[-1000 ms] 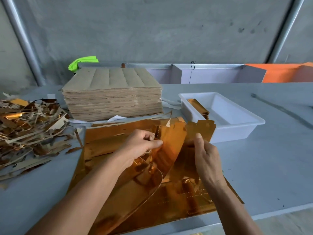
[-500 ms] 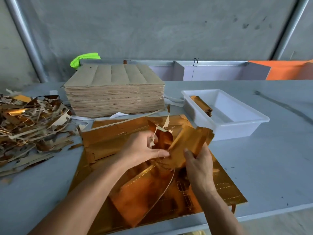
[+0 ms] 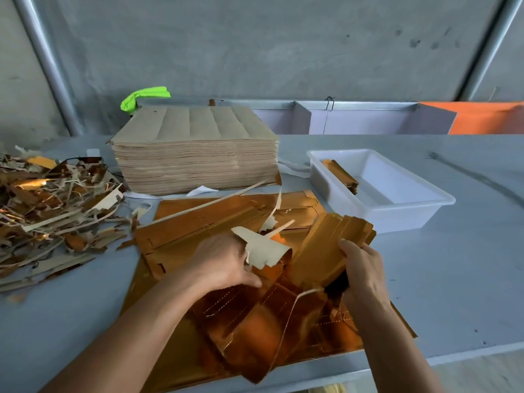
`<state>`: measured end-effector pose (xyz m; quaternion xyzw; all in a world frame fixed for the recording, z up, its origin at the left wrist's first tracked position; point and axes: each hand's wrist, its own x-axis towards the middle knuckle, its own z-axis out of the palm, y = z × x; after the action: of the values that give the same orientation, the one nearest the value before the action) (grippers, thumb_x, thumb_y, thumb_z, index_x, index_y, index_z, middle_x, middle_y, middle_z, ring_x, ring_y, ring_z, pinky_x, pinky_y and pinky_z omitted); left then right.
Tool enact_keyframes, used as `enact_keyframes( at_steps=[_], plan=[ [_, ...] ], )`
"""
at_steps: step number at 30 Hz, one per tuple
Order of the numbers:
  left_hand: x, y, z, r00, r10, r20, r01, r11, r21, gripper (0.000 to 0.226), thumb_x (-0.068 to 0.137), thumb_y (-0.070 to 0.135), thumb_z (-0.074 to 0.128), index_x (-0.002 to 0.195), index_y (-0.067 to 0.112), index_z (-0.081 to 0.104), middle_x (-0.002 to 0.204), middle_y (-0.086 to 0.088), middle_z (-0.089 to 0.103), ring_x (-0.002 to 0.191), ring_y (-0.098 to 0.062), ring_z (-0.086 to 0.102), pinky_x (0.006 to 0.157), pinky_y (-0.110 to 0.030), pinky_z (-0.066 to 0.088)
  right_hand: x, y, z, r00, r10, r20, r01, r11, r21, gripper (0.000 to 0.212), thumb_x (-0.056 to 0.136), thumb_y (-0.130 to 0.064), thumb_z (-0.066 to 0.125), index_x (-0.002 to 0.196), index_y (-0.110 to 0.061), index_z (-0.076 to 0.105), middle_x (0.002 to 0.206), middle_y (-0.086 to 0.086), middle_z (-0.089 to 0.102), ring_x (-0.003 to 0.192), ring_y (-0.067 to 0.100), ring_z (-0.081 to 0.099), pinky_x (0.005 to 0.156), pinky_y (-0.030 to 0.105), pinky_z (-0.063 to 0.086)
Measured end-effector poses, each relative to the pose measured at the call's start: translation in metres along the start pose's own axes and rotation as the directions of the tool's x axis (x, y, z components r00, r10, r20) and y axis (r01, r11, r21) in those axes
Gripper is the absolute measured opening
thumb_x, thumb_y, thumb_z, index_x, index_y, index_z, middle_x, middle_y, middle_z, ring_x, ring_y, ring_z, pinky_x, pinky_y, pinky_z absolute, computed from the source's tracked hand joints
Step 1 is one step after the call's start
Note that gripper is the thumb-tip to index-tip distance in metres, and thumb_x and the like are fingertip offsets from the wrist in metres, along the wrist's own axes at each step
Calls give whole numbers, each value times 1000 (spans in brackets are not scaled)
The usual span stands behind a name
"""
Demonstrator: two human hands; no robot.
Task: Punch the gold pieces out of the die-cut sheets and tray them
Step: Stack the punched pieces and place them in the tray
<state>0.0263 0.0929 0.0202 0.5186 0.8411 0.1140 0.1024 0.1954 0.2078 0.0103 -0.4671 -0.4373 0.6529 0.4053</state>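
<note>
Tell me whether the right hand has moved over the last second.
Yes. The right hand has carried the gold piece right, toward the white tray, which stays put.

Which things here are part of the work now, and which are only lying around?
Part of the job:
- gold sheet
- gold piece, in the right hand
- offcut, in the left hand
- white tray holding gold pieces
- brown stack
- scrap pile

Lying about:
- green cloth
- orange panel
</note>
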Motion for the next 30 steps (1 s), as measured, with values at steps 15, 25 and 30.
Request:
enact_keyframes(
  at_steps=[15,25,30],
  plan=[
    [-12,22,-13,998,-2,66,41,800,-599,29,74,35,76,95,31,58,84,9,59,66,5,56,55,-11,41,-3,-1,-7,978,-120,-172,124,992,15,16,95,-23,55,79,-24,55,81,-6,62,75,16,59,64,35,48],
    [-40,84,31,995,56,86,-78,957,280,58,79,66,58,106,16,59,113,-1,56,117,-25,44,94,-37,32,-8,-10,23,978,-92,-188,102,994,42,15,101,-26,45,104,-21,58,108,2,64,97,25,62,89,41,52],
    [-27,62,36,986,112,-127,-48,905,422,28,92,24,51,117,17,61,131,-2,52,130,-26,33,107,-42,21,-1,-18,15,981,4,-195,12,997,81,23,101,-25,44,84,-13,55,72,9,46,69,20,52,73,32,47]
  ],
)
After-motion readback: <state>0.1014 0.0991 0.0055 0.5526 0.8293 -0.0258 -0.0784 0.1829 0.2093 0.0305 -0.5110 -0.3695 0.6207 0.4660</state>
